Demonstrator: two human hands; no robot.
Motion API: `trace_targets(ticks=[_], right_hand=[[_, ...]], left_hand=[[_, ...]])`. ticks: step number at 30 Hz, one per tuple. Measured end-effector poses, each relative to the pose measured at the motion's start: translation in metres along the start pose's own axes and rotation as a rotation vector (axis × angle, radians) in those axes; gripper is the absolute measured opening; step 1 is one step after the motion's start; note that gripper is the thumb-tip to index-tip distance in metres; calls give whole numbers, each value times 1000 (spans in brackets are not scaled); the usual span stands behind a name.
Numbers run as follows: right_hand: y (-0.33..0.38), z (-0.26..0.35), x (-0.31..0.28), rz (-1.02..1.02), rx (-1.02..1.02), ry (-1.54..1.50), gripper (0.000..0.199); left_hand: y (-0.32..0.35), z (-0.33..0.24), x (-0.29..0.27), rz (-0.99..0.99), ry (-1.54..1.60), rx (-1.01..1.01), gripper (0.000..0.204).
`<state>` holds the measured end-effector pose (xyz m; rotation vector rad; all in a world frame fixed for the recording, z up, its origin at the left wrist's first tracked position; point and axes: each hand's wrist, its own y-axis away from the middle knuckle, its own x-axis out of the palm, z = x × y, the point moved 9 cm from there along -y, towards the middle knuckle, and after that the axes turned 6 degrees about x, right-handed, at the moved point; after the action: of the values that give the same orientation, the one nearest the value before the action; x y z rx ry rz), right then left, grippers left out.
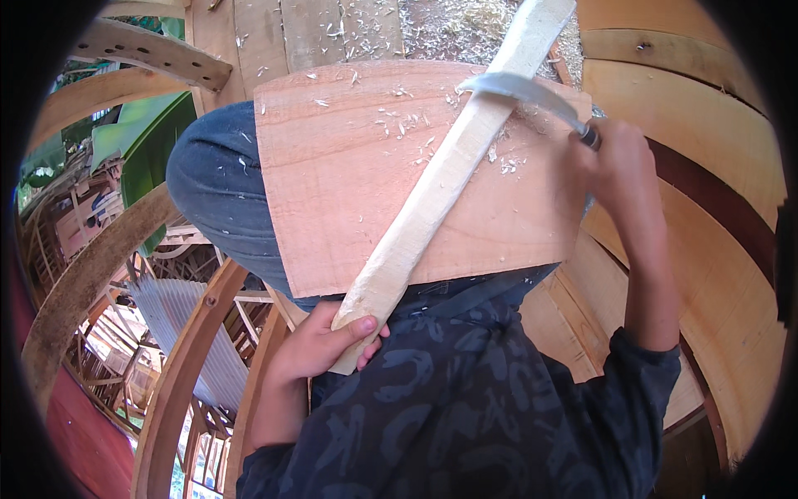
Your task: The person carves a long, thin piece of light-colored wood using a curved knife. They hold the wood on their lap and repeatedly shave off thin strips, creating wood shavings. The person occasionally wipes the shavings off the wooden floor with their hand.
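Observation:
A long pale piece of wood [440, 179] slants from my lap up to the far right, over a reddish flat board [332, 183] that rests across my legs. My left hand [328, 341] is wrapped round its near end, thumb on top. At the right, my right hand [619, 162], slightly blurred, is closed on the dark handle of a knife with a curved blade [532, 93]. The blade lies across the wood near its far end and appears to touch it. Most of the handle is hidden inside my fist.
Wood shavings [449, 29] cover the plank floor ahead and dot the board. Wide wooden planks [690, 91] curve along my right. To the left, a wooden railing [183, 374] borders a drop, with corrugated sheet [195, 333], timber and green leaves [150, 137] beyond.

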<state>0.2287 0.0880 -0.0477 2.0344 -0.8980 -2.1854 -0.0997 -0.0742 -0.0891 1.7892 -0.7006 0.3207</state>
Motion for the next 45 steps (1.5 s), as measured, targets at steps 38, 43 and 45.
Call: trace_targets(ticks=[38, 43, 45], right_hand=[[-25, -43, -3, -71, 183, 13, 31], [35, 30, 21, 53, -175, -15, 25], [33, 31, 19, -22, -198, -5, 25]], left_hand=[[-2, -4, 0, -22, -42, 16, 25], [-3, -4, 1, -63, -55, -5, 25], [-1, -6, 2, -75, -87, -8, 24]])
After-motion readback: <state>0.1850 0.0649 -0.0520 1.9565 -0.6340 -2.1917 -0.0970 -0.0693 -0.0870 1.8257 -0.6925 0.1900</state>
